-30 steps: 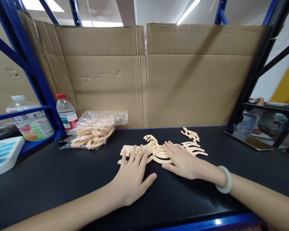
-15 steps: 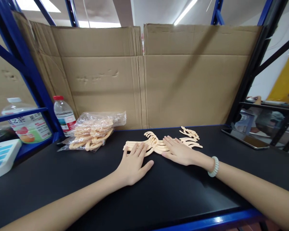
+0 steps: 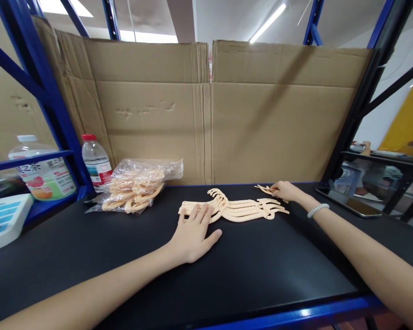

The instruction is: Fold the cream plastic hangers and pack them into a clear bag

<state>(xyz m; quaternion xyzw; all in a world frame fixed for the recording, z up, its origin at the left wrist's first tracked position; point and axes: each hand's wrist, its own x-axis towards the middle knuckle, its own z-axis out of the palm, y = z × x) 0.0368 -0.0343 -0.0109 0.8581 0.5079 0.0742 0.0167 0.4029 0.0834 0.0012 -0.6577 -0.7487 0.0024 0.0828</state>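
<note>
Several beige plastic clothes hangers (image 3: pixel 242 211) lie overlapped in a row on the black tabletop, their hooks bunched near the middle. My left hand (image 3: pixel 192 233) rests flat over the left end of these hangers, fingers stretched and thumb apart. Farther back on the right, my right hand (image 3: pixel 286 191) has its fingers closed on thin, curved beige pieces (image 3: pixel 265 188), partly hidden under it. Their exact kind is unclear. Other curved beige ends stick out at the right end of the hanger row.
A clear plastic bag of beige hangers (image 3: pixel 134 185) sits at the back left beside a red-capped water bottle (image 3: pixel 95 162). A phone (image 3: pixel 349 201) lies at the right. Cardboard sheets (image 3: pixel 151 114) wall off the back. A blue-and-white tray (image 3: pixel 7 220) is at the far left.
My right hand has moved off the hangers, back and to the right, and closed on the thin beige pieces there. My left hand stays flat on the hangers.
</note>
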